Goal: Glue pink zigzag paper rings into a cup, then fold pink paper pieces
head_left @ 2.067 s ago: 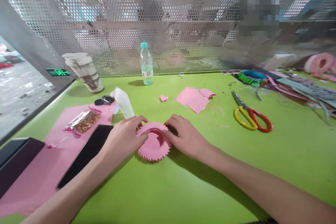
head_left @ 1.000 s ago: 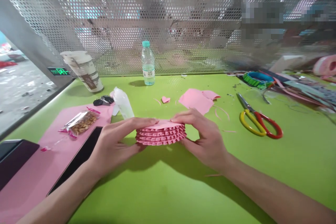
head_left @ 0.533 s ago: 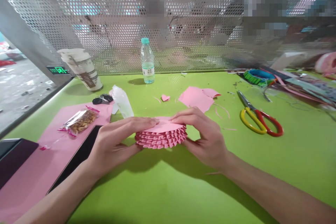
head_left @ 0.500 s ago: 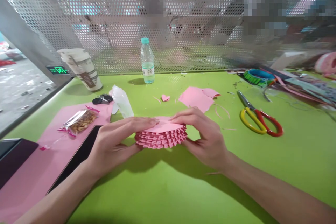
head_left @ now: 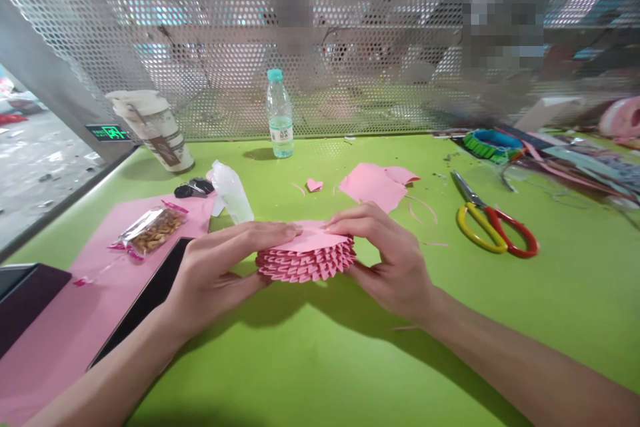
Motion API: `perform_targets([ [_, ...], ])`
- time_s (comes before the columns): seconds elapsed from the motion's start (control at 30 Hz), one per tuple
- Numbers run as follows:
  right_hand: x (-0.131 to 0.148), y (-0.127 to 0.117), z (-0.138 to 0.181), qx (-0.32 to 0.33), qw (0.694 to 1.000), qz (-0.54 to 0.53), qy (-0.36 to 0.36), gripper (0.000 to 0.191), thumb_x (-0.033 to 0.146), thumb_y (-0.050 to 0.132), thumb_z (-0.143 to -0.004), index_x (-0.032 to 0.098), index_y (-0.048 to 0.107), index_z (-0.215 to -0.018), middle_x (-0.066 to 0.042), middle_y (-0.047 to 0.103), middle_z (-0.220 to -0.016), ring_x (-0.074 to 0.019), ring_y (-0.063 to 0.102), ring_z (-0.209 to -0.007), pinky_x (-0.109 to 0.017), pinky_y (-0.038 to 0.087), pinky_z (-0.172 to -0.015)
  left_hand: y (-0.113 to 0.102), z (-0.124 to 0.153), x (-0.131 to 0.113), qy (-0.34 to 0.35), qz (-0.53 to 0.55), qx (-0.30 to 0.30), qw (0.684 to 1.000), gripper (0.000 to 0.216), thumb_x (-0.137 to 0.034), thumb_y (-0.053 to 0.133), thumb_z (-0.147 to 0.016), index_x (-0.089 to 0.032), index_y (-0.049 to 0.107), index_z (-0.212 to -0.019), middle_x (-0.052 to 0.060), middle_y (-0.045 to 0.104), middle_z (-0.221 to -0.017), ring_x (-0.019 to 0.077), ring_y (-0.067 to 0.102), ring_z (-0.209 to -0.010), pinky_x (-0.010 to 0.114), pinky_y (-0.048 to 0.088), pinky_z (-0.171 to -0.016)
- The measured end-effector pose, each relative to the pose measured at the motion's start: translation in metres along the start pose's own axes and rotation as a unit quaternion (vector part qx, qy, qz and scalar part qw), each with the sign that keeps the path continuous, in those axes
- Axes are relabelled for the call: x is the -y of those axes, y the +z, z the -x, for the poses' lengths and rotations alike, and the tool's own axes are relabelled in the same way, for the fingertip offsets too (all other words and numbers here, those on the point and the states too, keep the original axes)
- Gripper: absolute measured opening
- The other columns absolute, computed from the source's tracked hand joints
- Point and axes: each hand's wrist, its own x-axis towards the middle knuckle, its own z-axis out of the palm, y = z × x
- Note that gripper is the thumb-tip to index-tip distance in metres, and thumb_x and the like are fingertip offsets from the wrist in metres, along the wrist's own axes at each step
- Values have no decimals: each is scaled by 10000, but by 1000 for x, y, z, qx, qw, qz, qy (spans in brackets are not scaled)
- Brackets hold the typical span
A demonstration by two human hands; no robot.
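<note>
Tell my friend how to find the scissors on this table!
Start at the bright green table and look past the person's right hand. The scissors lie there, metal blades pointing away, and they alone have one yellow handle and one red handle.

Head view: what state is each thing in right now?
Left hand: gripping the stack's left side.
Right hand: gripping the stack's right side.
Pink paper stack: toothed layers, smooth sheet on top.
Scissors: lying flat, blades shut.
Water bottle: upright, capped.
Snack packet: lying on pink sheet.
</note>
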Motion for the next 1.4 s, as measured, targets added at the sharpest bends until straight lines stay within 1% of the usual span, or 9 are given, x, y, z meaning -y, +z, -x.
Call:
perform_targets([
  [0.13, 0, 0, 0, -1, 1000, -2, -1, 359, 100, 774, -925, 272, 695, -1231, -64, 771, -1109, -249, 734, -1049, -410, 634, -843, 0, 1, 1, -3, 5, 2, 1000, 507, -66, 769, -923, -344, 747, -1346, -9, 832, -1263, 225, 813, -1137, 333, 672, -1006],
  [0.37, 0, 0, 1, 1, 1000, -1, 4, 347, 110, 752, -940, 278, 692, -1237, -70, 771, -1120, -258, 738, -1057, -424, 634, -844, 0, -1, 2, 11, 2, -4, 1000, 474, -82, 779, -930, -321, 755, -1339, 16, 838, -1247, 225, 819, -1122, 325, 675, -994],
  [0.5, 0, 0, 0, 0, 1000, -2, 5, 327, 117, 747, -950, 279, 696, -1229, -72, 772, -1116, -258, 737, -1056, -424, 631, -843, 0, -1, 1, 13, -4, 3, 1000, 468, -104, 760, -953, -336, 739, -1359, 18, 833, -1260, 235, 820, -1120, 353, 684, -983],
  [0.67, 0, 1, 0, 5, 1000, -6, 9, 305, 107, 729, -957, 257, 686, -1219, -77, 770, -1112, -252, 733, -1063, -418, 628, -865, -1, 0, 0, 22, -8, 10, 1000, 449, -103, 753, -960, -317, 736, -1354, 31, 836, -1252, 235, 814, -1132, 364, 684, -981],
  [0.83, 0, 2, 1, 23, 999, -6, 26, 320, 81, 715, -948, 256, 667, -1210, -75, 766, -1122, -254, 730, -1076, -429, 627, -887, -1, -1, 0, 17, -10, 16, 1000, 492, -117, 755, -958, -358, 727, -1386, 24, 833, -1259, 243, 815, -1125, 373, 681, -970],
  [1.03, -2, 2, 2, 34, 999, -18, 36, 360, 55, 734, -914, 248, 666, -1210, -77, 762, -1142, -259, 721, -1094, -430, 617, -909, 0, -2, 2, 51, -16, 10, 999, 515, -62, 759, -930, -305, 732, -1384, 52, 844, -1221, 235, 820, -1095, 344, 675, -952],
  [1.13, -2, 3, 3, 39, 998, -20, 40, 369, 48, 735, -911, 244, 668, -1215, -76, 761, -1145, -256, 717, -1100, -424, 612, -914, 0, -1, 3, 55, -23, 10, 998, 499, -69, 764, -936, -293, 727, -1381, 56, 841, -1228, 234, 816, -1098, 350, 677, -943],
  [1.3, -5, 4, 4, 33, 999, -28, 27, 384, 50, 748, -897, 231, 677, -1229, -83, 761, -1140, -261, 717, -1087, -421, 610, -898, 1, -1, 6, 86, -21, 4, 996, 454, -76, 770, -940, -223, 733, -1368, 89, 844, -1205, 231, 819, -1075, 336, 676, -929],
  [1.4, -6, 4, 4, 30, 999, -29, 25, 372, 52, 753, -898, 222, 682, -1221, -87, 762, -1139, -259, 719, -1087, -413, 608, -901, 1, -2, 6, 85, -18, 2, 996, 479, -62, 769, -930, -236, 735, -1375, 86, 844, -1212, 231, 822, -1067, 335, 675, -927],
])
